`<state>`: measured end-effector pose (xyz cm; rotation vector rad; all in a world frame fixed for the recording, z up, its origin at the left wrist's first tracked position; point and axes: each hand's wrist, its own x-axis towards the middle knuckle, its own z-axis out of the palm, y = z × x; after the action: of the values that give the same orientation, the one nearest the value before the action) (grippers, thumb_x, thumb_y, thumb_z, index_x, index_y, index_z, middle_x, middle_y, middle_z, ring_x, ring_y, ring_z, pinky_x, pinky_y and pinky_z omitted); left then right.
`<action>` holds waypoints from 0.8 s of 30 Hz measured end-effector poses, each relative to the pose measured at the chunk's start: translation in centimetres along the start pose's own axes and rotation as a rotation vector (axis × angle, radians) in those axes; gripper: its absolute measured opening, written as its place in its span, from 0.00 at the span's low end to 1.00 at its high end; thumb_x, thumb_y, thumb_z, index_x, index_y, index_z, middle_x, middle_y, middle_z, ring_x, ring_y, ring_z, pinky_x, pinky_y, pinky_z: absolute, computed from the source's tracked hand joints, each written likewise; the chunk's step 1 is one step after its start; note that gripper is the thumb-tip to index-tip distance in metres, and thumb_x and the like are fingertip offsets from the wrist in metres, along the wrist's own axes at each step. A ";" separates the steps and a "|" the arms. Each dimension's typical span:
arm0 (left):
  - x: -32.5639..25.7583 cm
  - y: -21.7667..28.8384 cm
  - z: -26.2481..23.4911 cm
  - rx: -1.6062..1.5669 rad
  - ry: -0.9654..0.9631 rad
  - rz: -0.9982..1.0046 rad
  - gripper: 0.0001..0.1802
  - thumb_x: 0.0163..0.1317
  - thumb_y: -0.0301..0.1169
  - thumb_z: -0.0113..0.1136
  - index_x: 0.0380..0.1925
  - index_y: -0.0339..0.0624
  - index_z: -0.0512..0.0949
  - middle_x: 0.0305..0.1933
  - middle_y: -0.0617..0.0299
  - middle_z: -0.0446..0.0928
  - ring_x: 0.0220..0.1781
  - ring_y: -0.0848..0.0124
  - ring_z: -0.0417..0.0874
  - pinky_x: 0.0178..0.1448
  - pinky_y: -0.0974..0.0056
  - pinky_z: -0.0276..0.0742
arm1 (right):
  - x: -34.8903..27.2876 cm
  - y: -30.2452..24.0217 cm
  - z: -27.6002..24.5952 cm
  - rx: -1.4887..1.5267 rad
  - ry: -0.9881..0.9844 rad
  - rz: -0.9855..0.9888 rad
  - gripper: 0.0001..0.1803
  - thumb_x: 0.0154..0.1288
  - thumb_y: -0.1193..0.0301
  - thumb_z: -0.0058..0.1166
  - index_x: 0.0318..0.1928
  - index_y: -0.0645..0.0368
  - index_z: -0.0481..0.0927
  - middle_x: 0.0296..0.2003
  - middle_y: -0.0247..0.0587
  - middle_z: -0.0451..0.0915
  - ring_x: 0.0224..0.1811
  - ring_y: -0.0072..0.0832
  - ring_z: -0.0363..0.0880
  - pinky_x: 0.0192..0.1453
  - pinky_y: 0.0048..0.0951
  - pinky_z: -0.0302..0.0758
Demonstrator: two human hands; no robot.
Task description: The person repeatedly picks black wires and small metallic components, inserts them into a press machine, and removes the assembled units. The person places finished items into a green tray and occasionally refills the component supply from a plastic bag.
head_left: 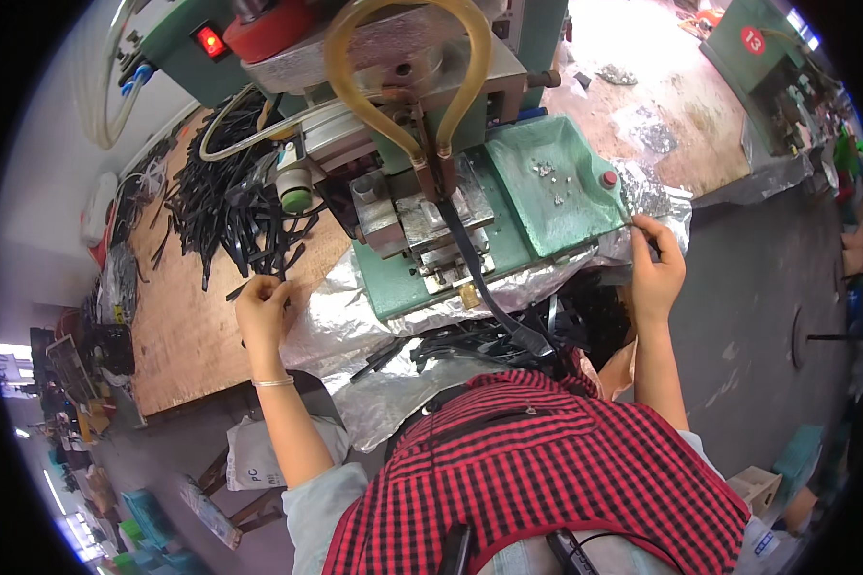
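Observation:
My left hand (262,309) is on the wooden table left of the green press, its fingers pinched at the end of a black strip (236,293) by the near edge of a heap of black strips (244,216). On the other side my right hand (658,273) has thumb and forefinger closed at the near right corner of a green tray (547,230); whatever lies between them is too small to make out. Small silvery pieces (558,199) are scattered in that tray. One black strap (470,254) runs from the press head (435,177) down toward my lap.
The green press (393,302) stands in the middle, a yellowish hose (336,57) looping above it. A round green button (297,199) is on its left, a red button (609,179) by the tray. Crumpled foil (331,311) covers the table edge. More black straps (451,347) lie near my apron.

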<state>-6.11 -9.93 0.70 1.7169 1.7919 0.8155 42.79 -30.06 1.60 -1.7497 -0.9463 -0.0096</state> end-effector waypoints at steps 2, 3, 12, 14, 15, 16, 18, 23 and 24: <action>0.2 -0.4 0.2 -0.307 0.043 0.006 0.06 0.65 0.26 0.69 0.31 0.40 0.81 0.24 0.68 0.79 0.22 0.81 0.76 0.25 0.75 0.66 | -0.2 -0.9 0.4 0.102 -0.042 0.015 0.07 0.66 0.81 0.61 0.44 0.64 0.86 0.40 0.39 0.86 0.45 0.27 0.83 0.53 0.26 0.76; 0.5 1.0 0.3 -0.420 0.080 0.023 0.05 0.66 0.25 0.68 0.33 0.40 0.80 0.25 0.68 0.79 0.22 0.81 0.77 0.24 0.76 0.66 | 0.0 -2.3 1.0 0.157 -0.060 0.016 0.07 0.66 0.81 0.61 0.44 0.64 0.86 0.40 0.39 0.86 0.45 0.27 0.83 0.54 0.26 0.76; -0.2 7.6 5.0 -0.766 0.114 0.007 0.21 0.79 0.43 0.55 0.35 0.36 0.81 0.30 0.60 0.83 0.19 0.78 0.77 0.22 0.75 0.68 | 2.5 -13.8 12.1 0.530 -0.243 -0.257 0.07 0.61 0.79 0.62 0.41 0.62 0.83 0.38 0.40 0.85 0.45 0.31 0.84 0.52 0.30 0.77; -1.4 6.2 5.8 -0.801 0.129 0.034 0.16 0.78 0.37 0.57 0.41 0.33 0.82 0.37 0.58 0.85 0.24 0.77 0.81 0.25 0.75 0.71 | 1.4 -14.2 12.4 0.601 -0.280 -0.150 0.09 0.63 0.79 0.62 0.44 0.63 0.81 0.40 0.38 0.84 0.46 0.26 0.83 0.54 0.28 0.77; -1.8 5.5 5.8 -0.806 0.108 0.056 0.13 0.77 0.34 0.57 0.44 0.33 0.81 0.38 0.57 0.85 0.26 0.76 0.82 0.27 0.75 0.72 | 0.9 -14.4 12.3 0.642 -0.263 -0.141 0.10 0.63 0.80 0.62 0.45 0.63 0.80 0.39 0.39 0.84 0.44 0.27 0.83 0.53 0.28 0.77; -2.0 5.0 6.1 -0.824 0.139 0.094 0.11 0.77 0.32 0.57 0.46 0.33 0.80 0.40 0.57 0.85 0.28 0.76 0.83 0.28 0.75 0.73 | 0.4 -14.5 12.2 0.683 -0.246 -0.132 0.11 0.62 0.80 0.62 0.46 0.64 0.79 0.39 0.40 0.84 0.43 0.28 0.83 0.52 0.29 0.78; -2.7 8.5 5.0 -0.838 0.177 0.189 0.08 0.77 0.28 0.56 0.49 0.35 0.78 0.43 0.54 0.86 0.32 0.75 0.85 0.31 0.74 0.77 | 0.1 -14.4 12.2 0.763 -0.258 -0.065 0.13 0.63 0.81 0.62 0.48 0.65 0.78 0.40 0.38 0.83 0.44 0.26 0.82 0.53 0.28 0.77; -5.9 17.1 2.0 -0.868 0.302 0.555 0.11 0.78 0.29 0.53 0.44 0.30 0.78 0.43 0.46 0.85 0.32 0.68 0.87 0.31 0.70 0.81 | 0.1 -16.8 11.5 0.917 -0.347 0.069 0.16 0.64 0.82 0.63 0.51 0.66 0.75 0.44 0.37 0.82 0.46 0.23 0.82 0.54 0.26 0.77; -6.6 18.0 1.9 -0.852 0.305 0.647 0.09 0.76 0.26 0.55 0.44 0.29 0.78 0.44 0.43 0.85 0.33 0.66 0.88 0.33 0.69 0.82 | -0.2 -17.3 11.4 0.902 -0.354 0.049 0.18 0.63 0.83 0.61 0.53 0.65 0.74 0.46 0.38 0.82 0.48 0.24 0.82 0.54 0.27 0.77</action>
<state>7.96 -16.18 12.30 1.5807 0.7561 1.8562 27.54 -19.45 10.75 -0.9371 -0.9454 0.6765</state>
